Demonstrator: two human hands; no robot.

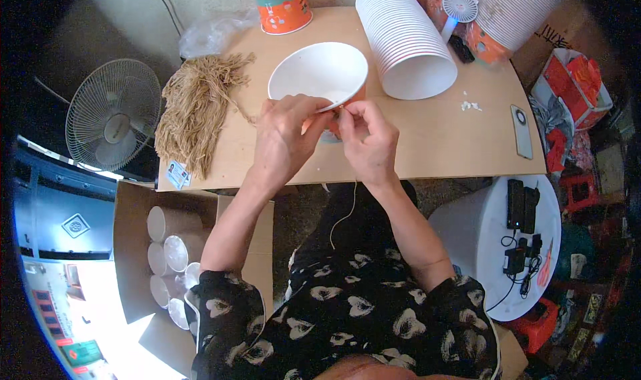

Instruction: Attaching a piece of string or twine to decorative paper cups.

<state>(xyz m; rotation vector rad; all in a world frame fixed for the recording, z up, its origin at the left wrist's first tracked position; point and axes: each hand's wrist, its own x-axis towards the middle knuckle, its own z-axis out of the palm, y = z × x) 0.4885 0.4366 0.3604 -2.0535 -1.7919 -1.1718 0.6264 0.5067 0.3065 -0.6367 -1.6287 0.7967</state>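
Note:
A white-lined paper bucket point(319, 70) with an orange outside is tipped toward me near the table's front edge. My left hand point(286, 130) is closed on its near rim, fingers over the edge. Beside it, my right hand point(371, 141) is closed in a pinch at the bucket's outer side, just below the rim. From under the right hand a thin beige cord point(352, 210) hangs down over my lap. The fingertips partly hide the pinched spot. Left of the bucket lies a heap of beige cords point(197, 110), one strand trailing toward my left hand.
A long stack of nested paper buckets point(404, 36) lies at the back right. An orange bucket point(286, 18) stands at the back. At right are a phone point(522, 132) and white scraps point(471, 105). A fan point(115, 123) and a carton point(137, 213) of paper tubs flank the left.

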